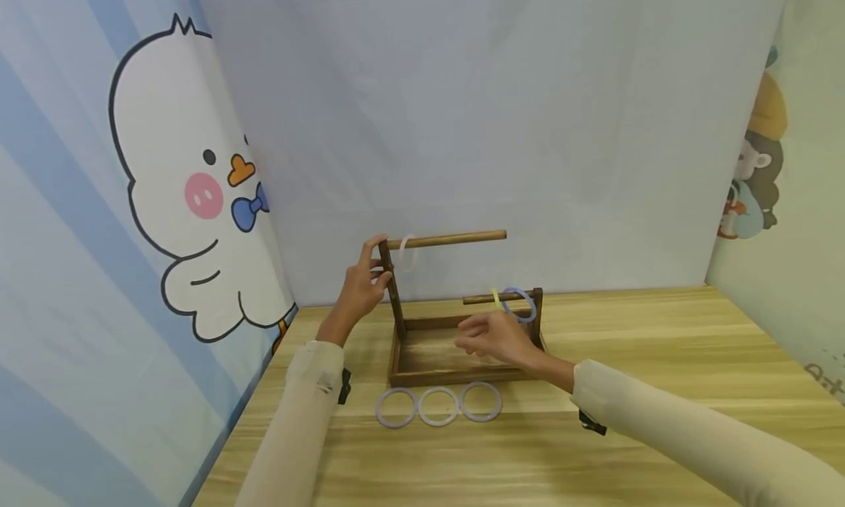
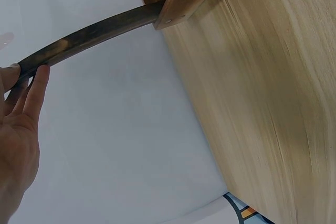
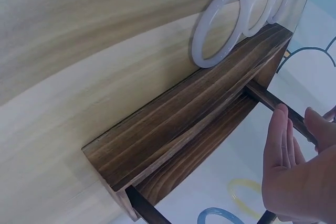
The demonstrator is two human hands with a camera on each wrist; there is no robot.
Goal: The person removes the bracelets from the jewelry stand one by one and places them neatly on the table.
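Observation:
A dark wooden rack (image 1: 429,378) has a tray base, a tall post with a long bar on its left, and a shorter post with a short bar on its right. My left hand (image 1: 361,287) grips the tall post (image 2: 94,36) near its top, thumb and fingers on opposite sides. A pale pink ring (image 1: 402,252) hangs on the long bar. On the short bar hang a yellow ring (image 1: 496,298) and a blue ring (image 1: 533,307). Over the tray, just below the short bar, my right hand (image 1: 498,338) holds nothing; its fingers are extended together, thumb apart.
In front of the rack, a purple ring (image 1: 378,408), a white ring (image 1: 439,423) and a lilac ring (image 1: 481,419) lie in a row on the wood-grain table (image 1: 634,448). A pale curtain (image 1: 462,125) stands behind, with cartoon-printed cloths at both sides.

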